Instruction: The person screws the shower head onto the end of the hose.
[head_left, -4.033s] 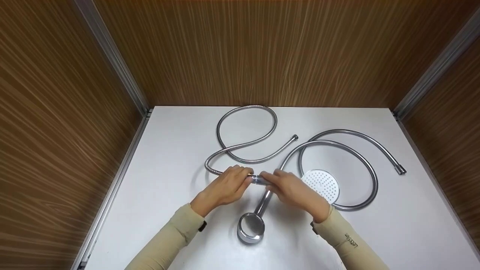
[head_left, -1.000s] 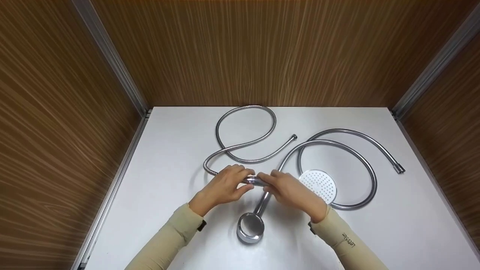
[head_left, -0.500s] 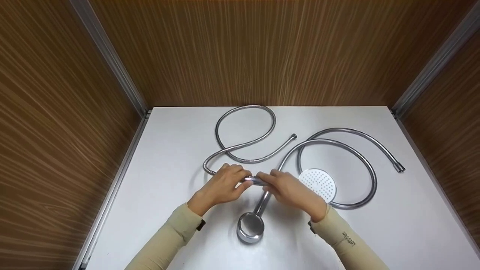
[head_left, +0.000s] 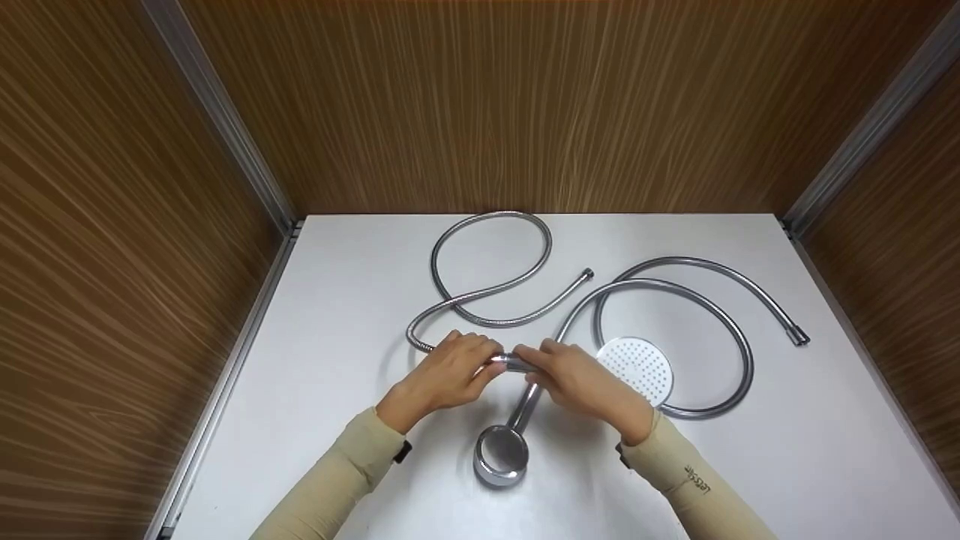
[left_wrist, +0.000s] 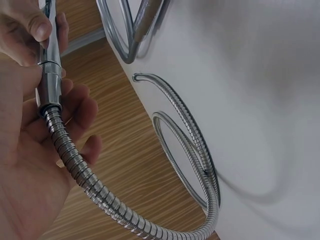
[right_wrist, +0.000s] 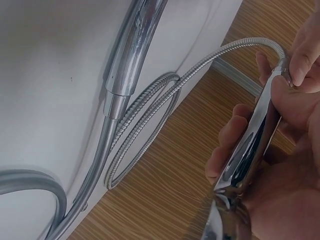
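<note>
In the head view my right hand [head_left: 585,381] grips the chrome handle [head_left: 517,363] of a shower head whose white round spray face [head_left: 637,369] shows beside the wrist. My left hand [head_left: 444,371] meets it from the other side. In the left wrist view its thumb and fingers hold the chrome connector nut [left_wrist: 50,90] of a ribbed metal shower hose [left_wrist: 75,162]; the nut sits in line against the handle's end. The right wrist view shows the fingers wrapped round the handle [right_wrist: 250,140], with the hose curving away from its tip.
A second shower head [head_left: 501,454] lies on the white table [head_left: 337,300] below my hands. Its smooth hose [head_left: 739,330] loops to the right and ends in a chrome fitting [head_left: 800,337]. The ribbed hose's other end [head_left: 588,274] rests mid-table. Wood-grain panels [head_left: 525,105] enclose the table.
Four seconds ago the collar between my hands showed more plainly. A second ago my left thumb stood spread from the fingers; now it is closer to the nut. My right hand stays nearly still.
</note>
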